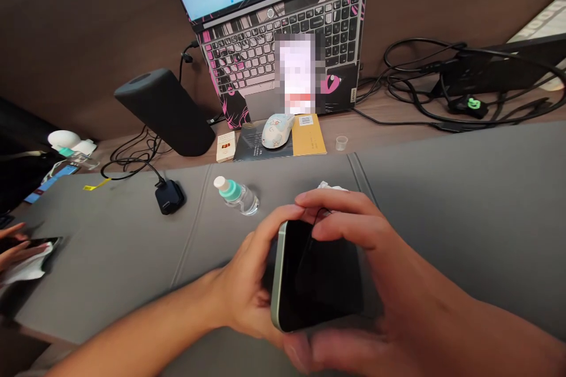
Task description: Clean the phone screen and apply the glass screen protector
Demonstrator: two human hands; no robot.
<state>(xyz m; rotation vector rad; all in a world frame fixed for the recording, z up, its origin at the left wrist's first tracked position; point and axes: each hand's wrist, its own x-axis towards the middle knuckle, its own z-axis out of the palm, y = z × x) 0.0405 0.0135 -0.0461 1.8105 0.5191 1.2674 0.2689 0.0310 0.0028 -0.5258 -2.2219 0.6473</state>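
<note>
A smartphone (325, 283) with a dark screen and a pale green metal edge is held tilted, low in the middle of the view. My left hand (247, 283) wraps round its left side, with part of the fingers hidden behind it. From the right, my right hand (389, 271) spans it, two fingers bent at the top end and the thumb at the bottom. A thin dark curved line shows by those fingertips; I cannot tell what it is. White crumpled material (331, 187) lies just behind the right fingers. A small spray bottle (241, 195) lies beyond my left hand.
Behind stands an open laptop (283, 53), with a patterned mouse (277, 131) before it. A black speaker-like block (165, 112), a black charger (169, 195), a small clear cup (341, 142) and tangled cables (415, 88) surround it. At far left, another person's hands (17, 253) hold a white cloth.
</note>
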